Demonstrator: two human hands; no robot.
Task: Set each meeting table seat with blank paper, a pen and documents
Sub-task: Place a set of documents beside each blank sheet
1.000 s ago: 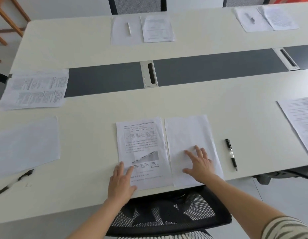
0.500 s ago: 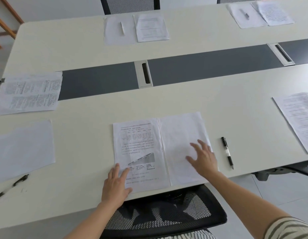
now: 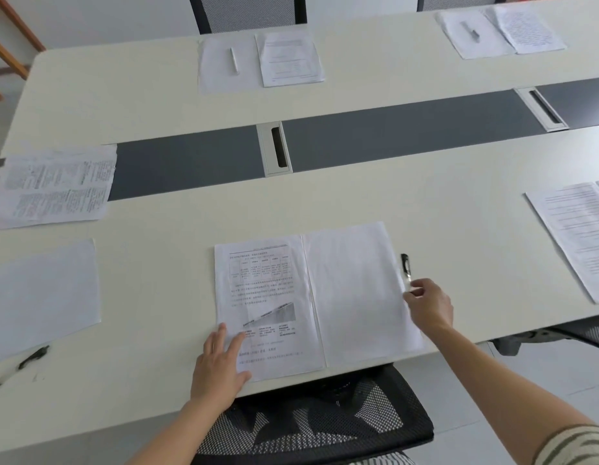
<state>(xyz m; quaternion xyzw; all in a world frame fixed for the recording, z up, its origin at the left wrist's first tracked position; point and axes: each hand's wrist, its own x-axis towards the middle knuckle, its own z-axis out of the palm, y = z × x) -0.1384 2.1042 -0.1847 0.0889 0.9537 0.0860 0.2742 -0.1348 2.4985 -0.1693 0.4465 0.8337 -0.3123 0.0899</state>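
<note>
Near the white table's (image 3: 177, 105) front edge, a black pen (image 3: 405, 266) is pinched by the right hand (image 3: 429, 305) beside the blank white sheet (image 3: 358, 293), while the printed paper document (image 3: 264, 307) is pressed under the left hand's (image 3: 219, 367) flat, spread fingers.

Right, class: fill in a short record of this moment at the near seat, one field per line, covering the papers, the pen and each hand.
printed document: flat at the near table edge, left of the blank sheet
blank sheet: flat, edge to edge with the document
pen: black, at the blank sheet's right edge
left hand: flat, fingers on the document's lower left corner
right hand: fingertips at the pen's lower end
chair: black mesh, pushed in below the seat
</note>
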